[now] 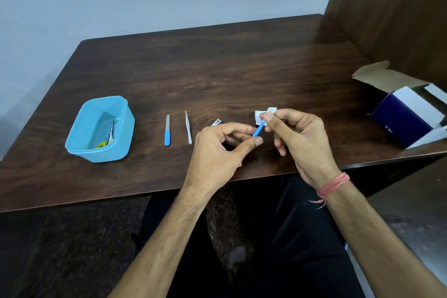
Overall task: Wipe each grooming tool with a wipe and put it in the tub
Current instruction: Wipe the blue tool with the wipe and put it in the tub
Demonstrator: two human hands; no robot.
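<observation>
Dark wood-grain laminate desk [217,68], matt, near edge just ahead of the lap.

Left hand [217,152]: fingers curled, thumb and forefinger pinching the lower end of a slim blue plastic-handled grooming tool [257,131], held clear of the desk; working end hidden.

Right hand [300,143], pink thread band at wrist: fingertips pinching a small white folded wipe [271,110] around the tool's upper end. Small printed sachet [258,117] just behind it; whether held or lying cannot be told.

Handling, judged: tool light, stiff, narrow, smooth handle likely slippery once damp; best held by the plastic handle, tip left free for wiping. Wipe soft, limp, easily bunched.

Partly hidden behind left hand: small metal nail clipper [216,122], lying on desk.

Left of that, lying parallel and apart: pale slim metal tweezers [188,128]; then nail file with grey blade and blue plastic handle [167,131]. Both thin, rigid, light.

Further left: light-blue rectangular plastic tub [79,138], rounded corners, open, holding small scissors with yellow-green handles [107,139].

Far right: open cardboard carton, navy and white [406,116], flaps up.

Beyond: plain pale wall; brown wood panel at right.
</observation>
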